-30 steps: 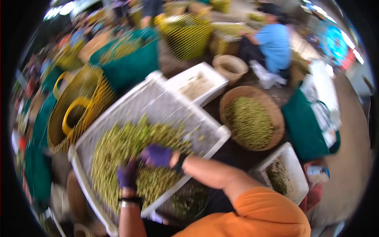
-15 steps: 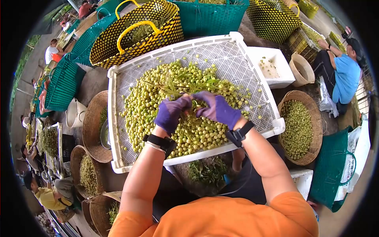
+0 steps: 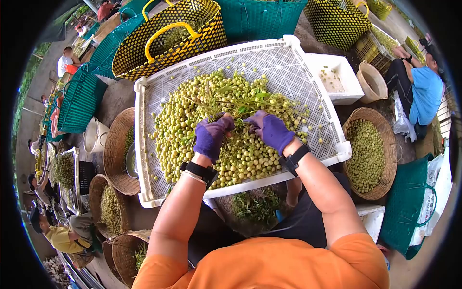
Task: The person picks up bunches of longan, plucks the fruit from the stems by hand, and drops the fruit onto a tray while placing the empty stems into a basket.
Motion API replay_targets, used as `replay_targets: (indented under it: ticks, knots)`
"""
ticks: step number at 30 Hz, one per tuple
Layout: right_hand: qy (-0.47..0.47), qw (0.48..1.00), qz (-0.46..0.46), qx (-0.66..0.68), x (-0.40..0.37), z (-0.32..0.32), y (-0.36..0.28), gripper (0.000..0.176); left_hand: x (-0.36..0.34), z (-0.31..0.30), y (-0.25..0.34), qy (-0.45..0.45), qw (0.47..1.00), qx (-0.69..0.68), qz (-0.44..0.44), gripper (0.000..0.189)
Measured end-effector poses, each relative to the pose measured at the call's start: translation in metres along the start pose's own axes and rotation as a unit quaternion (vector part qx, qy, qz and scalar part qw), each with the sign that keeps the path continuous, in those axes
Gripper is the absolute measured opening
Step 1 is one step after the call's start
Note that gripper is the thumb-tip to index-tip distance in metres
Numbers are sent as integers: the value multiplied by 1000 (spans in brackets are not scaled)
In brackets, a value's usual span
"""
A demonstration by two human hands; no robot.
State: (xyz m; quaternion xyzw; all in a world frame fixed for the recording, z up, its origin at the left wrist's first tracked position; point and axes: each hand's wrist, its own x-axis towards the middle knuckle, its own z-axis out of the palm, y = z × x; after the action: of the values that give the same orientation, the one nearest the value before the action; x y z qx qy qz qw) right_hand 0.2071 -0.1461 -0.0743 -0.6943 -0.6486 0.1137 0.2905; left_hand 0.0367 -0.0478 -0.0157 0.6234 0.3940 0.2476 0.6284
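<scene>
Both my hands wear purple gloves and work over a white mesh tray [image 3: 269, 60] heaped with small round yellow-green fruits [image 3: 192, 108]. Thin stems [image 3: 233, 139] with a few green leaves trail from my left hand [image 3: 211, 137], whose fingers are closed around them. My right hand [image 3: 272, 130] is closed in a pinch just to the right, its fingertips at the stem ends; what lies between them is too small to make out. More leafy twigs [image 3: 219, 98] lie on the heap beyond my hands.
Wicker baskets of fruit stand right [image 3: 368, 154] and left [image 3: 110, 209] of the tray. Behind it are a black-and-yellow basket [image 3: 171, 41], a teal basket [image 3: 260, 19] and a white foam box [image 3: 334, 79]. Cut leaves [image 3: 255, 207] lie below. A person in blue [image 3: 426, 98] sits at right.
My hands have drawn slightly apart, the right one moving a little to the right and the left one turning more upright. The whole view has shifted slightly.
</scene>
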Motion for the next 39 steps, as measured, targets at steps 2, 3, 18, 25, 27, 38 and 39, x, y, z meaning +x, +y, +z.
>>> replay_targets:
  ticks: [2,3,18,25,27,38,39]
  knots:
    - [9,1000,10,7,2,-8,-4,22,0,1,1,2,1000,1,5,26]
    - [-79,990,116,6,9,-25,-16,23,0,2,2,-2,1000,9,3,26]
    - [-200,949,206,-130,-4,-48,20,39,1,-27,2,-26,965,183,188,12]
    - [-72,945,-29,317,0,-20,-18,70,5,-8,-4,-136,905,208,345,14]
    - [-87,892,25,444,3,-23,-36,59,2,-7,-3,-156,923,148,318,16]
    - [-145,980,107,-88,3,-39,-17,21,2,4,-9,22,988,108,113,22]
    - [-155,973,101,-136,1,-37,-12,18,-1,3,1,27,994,85,66,22]
